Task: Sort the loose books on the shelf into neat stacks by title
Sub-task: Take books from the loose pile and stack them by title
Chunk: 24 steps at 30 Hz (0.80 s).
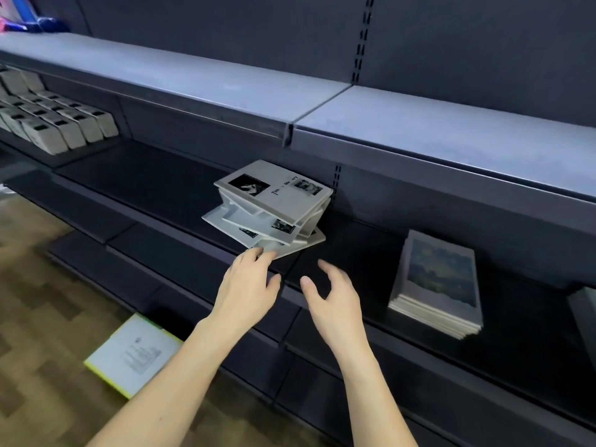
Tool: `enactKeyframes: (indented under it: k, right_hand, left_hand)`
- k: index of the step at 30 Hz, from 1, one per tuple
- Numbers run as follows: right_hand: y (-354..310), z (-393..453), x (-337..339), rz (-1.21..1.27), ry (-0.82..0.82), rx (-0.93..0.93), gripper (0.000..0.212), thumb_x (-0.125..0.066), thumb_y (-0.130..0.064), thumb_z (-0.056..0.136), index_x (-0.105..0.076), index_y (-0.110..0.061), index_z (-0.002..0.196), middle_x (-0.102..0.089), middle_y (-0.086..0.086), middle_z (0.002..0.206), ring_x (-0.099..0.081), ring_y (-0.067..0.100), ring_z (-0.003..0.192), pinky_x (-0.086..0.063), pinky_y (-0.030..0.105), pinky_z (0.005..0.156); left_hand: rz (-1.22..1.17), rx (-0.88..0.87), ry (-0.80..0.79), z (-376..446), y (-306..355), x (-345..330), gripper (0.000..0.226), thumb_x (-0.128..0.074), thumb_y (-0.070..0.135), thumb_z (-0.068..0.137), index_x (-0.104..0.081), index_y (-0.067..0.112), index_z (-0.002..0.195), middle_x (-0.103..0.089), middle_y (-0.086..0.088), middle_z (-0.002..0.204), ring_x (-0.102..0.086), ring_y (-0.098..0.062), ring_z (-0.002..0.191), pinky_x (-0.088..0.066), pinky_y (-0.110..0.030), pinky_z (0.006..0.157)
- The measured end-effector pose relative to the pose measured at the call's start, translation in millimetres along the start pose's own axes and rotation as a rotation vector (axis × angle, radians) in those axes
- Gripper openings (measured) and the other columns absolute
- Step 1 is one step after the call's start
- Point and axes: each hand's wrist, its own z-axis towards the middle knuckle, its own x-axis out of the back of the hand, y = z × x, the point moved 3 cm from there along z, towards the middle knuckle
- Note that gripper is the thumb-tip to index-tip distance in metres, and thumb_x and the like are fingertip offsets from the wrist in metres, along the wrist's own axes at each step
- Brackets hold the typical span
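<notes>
An untidy pile of grey books [274, 204] with black-and-white photos on the covers lies skewed on the dark shelf [161, 188]. The books are fanned at different angles. My left hand [248, 285] reaches to the pile's front corner, and its fingertips touch the lowest book's edge. My right hand [332, 298] hovers just right of it above the shelf's front edge, fingers spread and loosely bent, holding nothing. A neat stack of grey books with a dark landscape picture [438, 282] sits further right on the same shelf.
Rows of grey books [54, 121] fill the shelf at far left. A white book with a yellow edge [132, 353] lies on the wooden floor below. An upper grey shelf [419, 124] overhangs the pile. Another item [585, 314] shows at the right edge.
</notes>
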Motion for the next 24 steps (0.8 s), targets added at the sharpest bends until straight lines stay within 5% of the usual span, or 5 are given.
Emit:
enactKeyframes:
  k: [4,9,12,24]
  right_hand:
    - [-19,5,-37,0.018,-0.008,-0.002,0.051,-0.06,-0.034,0.097,-0.047,-0.022,0.145,-0.045,-0.008,0.146,-0.04,-0.004,0.123,-0.035,-0.005,0.083]
    - [-45,12,-90,0.023,0.004,-0.017,0.051,-0.059,-0.037,0.097,-0.046,-0.026,0.145,-0.045,-0.009,0.147,-0.042,0.002,0.133,-0.04,0.031,0.112]
    - [-56,13,-113,0.008,0.001,-0.024,0.049,-0.058,-0.036,0.099,-0.045,-0.027,0.145,-0.045,-0.011,0.147,-0.038,-0.005,0.126,-0.034,0.019,0.105]
    - [-73,23,-178,-0.05,0.046,-0.1,0.043,-0.057,-0.032,0.1,-0.049,-0.03,0.142,-0.047,-0.018,0.141,-0.039,-0.009,0.12,-0.031,0.016,0.101]
  left_hand:
    - [-0.021,0.004,-0.003,6,-38,12,0.05,-0.052,0.032,0.097,-0.041,0.024,0.145,-0.039,0.003,0.148,-0.031,-0.018,0.139,-0.034,-0.036,0.111]
    - [-0.028,-0.015,-0.008,17,-89,32,0.05,-0.051,0.03,0.098,-0.039,0.025,0.146,-0.037,0.003,0.15,-0.028,-0.018,0.142,-0.027,-0.035,0.114]
    - [-0.026,-0.024,-0.024,26,-114,40,0.05,-0.049,0.032,0.099,-0.038,0.024,0.147,-0.034,0.001,0.153,-0.024,-0.018,0.144,-0.025,-0.035,0.116]
    - [-0.132,-0.055,-0.079,55,-178,45,0.049,-0.048,0.032,0.099,-0.039,0.026,0.147,-0.034,0.002,0.153,-0.022,-0.015,0.144,-0.027,-0.033,0.113]
